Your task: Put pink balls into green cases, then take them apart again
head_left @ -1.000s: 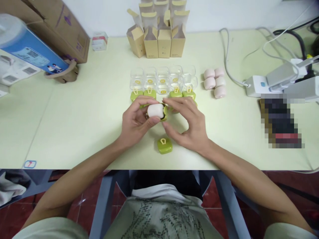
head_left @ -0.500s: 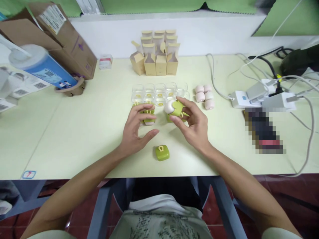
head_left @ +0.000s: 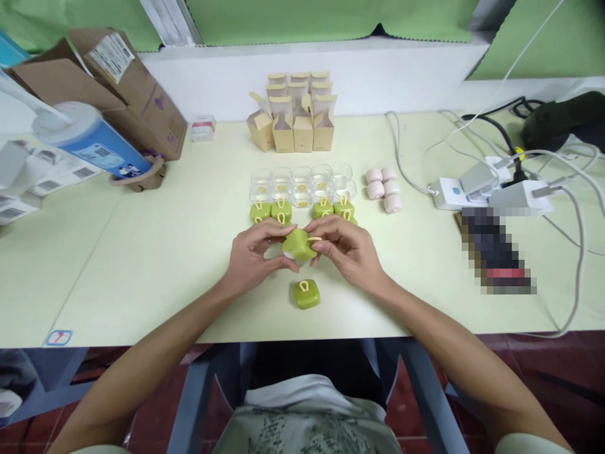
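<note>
Between my two hands is a small rounded green case [head_left: 299, 243] with a yellow loop and a white part showing at its lower left. My left hand [head_left: 258, 253] grips its left side between thumb and fingers. At its right end, next to the loop, my right hand [head_left: 347, 251] pinches it. A separate green case [head_left: 307, 294] with a yellow loop lies on the table just below, nearer the front edge. Beyond my hands stand several more green cases [head_left: 282, 210], partly hidden by my fingers.
Clear plastic cups [head_left: 302, 183] stand in rows behind the cases. Pale pink rounded pieces [head_left: 375, 189] sit to their right. Open kraft boxes [head_left: 302, 129] stand by the wall. A power strip [head_left: 456, 192] with cables lies right; a cardboard box [head_left: 146, 107] and blue container [head_left: 101, 145] stand left.
My right hand has brought the green case left and toward me, turning it so its green side faces up. My left hand has closed from open onto it.
</note>
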A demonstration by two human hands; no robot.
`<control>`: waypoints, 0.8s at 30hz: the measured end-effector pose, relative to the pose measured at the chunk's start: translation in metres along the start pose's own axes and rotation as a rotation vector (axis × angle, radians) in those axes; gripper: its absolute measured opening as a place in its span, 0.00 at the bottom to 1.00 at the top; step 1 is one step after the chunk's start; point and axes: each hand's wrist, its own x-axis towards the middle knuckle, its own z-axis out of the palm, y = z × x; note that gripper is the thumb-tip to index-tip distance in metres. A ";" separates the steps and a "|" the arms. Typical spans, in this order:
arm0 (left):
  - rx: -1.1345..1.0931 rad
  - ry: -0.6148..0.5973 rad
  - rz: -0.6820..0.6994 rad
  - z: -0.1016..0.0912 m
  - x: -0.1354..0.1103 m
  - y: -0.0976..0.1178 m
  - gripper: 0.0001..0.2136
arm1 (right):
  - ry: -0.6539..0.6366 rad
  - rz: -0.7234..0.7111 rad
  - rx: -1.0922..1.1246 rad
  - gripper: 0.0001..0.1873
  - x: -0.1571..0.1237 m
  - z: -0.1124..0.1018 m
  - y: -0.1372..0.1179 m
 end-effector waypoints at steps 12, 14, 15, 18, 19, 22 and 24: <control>0.228 -0.112 0.066 0.005 -0.005 0.009 0.35 | 0.029 0.247 0.146 0.20 -0.005 0.008 -0.008; 0.198 -0.145 0.036 0.005 -0.005 0.011 0.31 | 0.023 0.237 0.122 0.18 -0.006 0.007 -0.008; 0.134 -0.151 -0.004 0.004 -0.005 0.012 0.30 | 0.022 0.212 0.104 0.17 -0.007 0.005 -0.008; -0.068 -0.158 -0.156 0.002 -0.004 0.014 0.26 | -0.022 0.074 -0.020 0.23 -0.006 -0.001 -0.007; -0.102 -0.174 -0.192 0.002 -0.004 0.016 0.25 | -0.042 0.024 -0.083 0.26 -0.006 -0.003 -0.007; -0.103 -0.233 -0.238 0.004 -0.001 0.020 0.27 | -0.065 -0.098 -0.239 0.25 -0.005 -0.006 -0.006; -0.060 -0.246 -0.243 0.005 0.001 0.023 0.30 | -0.046 -0.157 -0.304 0.25 -0.005 -0.006 -0.006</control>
